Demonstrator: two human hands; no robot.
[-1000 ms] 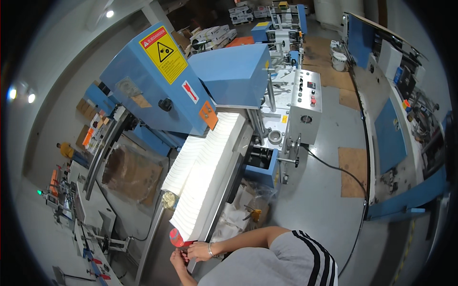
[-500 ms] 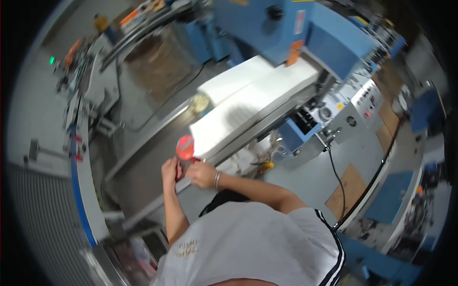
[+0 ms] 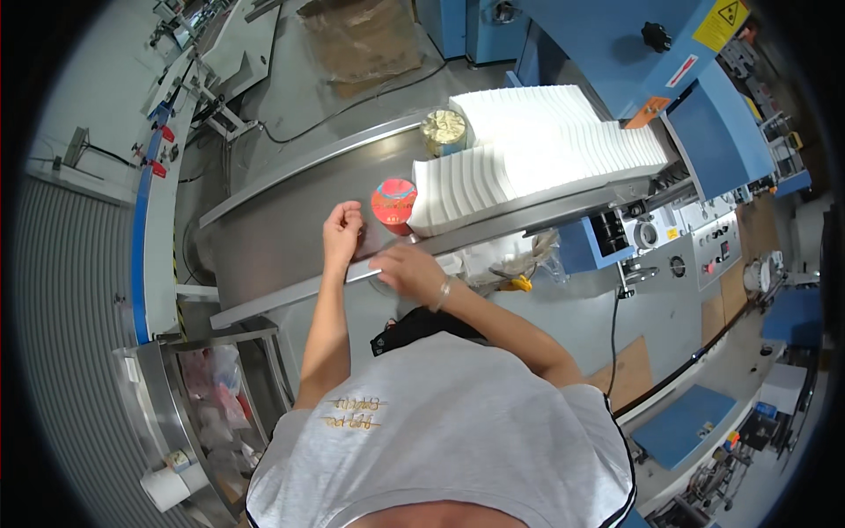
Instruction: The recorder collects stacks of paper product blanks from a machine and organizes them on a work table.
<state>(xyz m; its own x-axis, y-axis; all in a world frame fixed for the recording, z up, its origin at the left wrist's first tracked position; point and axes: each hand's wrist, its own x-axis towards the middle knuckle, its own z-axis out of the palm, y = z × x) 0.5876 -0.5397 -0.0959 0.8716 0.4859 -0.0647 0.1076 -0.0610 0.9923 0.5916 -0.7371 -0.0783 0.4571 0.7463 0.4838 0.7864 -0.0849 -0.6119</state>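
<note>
My left hand point(image 3: 341, 233) is closed, its fingers curled together, over the metal trough point(image 3: 290, 207). Whatever it may hold is hidden. My right hand point(image 3: 412, 273) hangs at the trough's near rim, its fingers loosely bent and apart, and no object shows in it. Just beyond the hands stands a round red tin point(image 3: 394, 209), against the end of a row of white stacked sheets point(image 3: 466, 180). A round gold-topped tin point(image 3: 444, 132) sits farther back, at the end of a second white row point(image 3: 519, 106).
A blue machine point(image 3: 607, 53) rises over the far right end of the rows. Below the trough's near rim lies clear plastic wrapping point(image 3: 528, 255). A metal cart point(image 3: 207, 343) with plastic bags stands at the lower left, and a brown cardboard box point(image 3: 361, 40) lies beyond the trough.
The view has turned and shifted, so the trough lies flatter across it. My right hand has moved back from the red tin toward the near rim. My left hand remains beside the tin.
</note>
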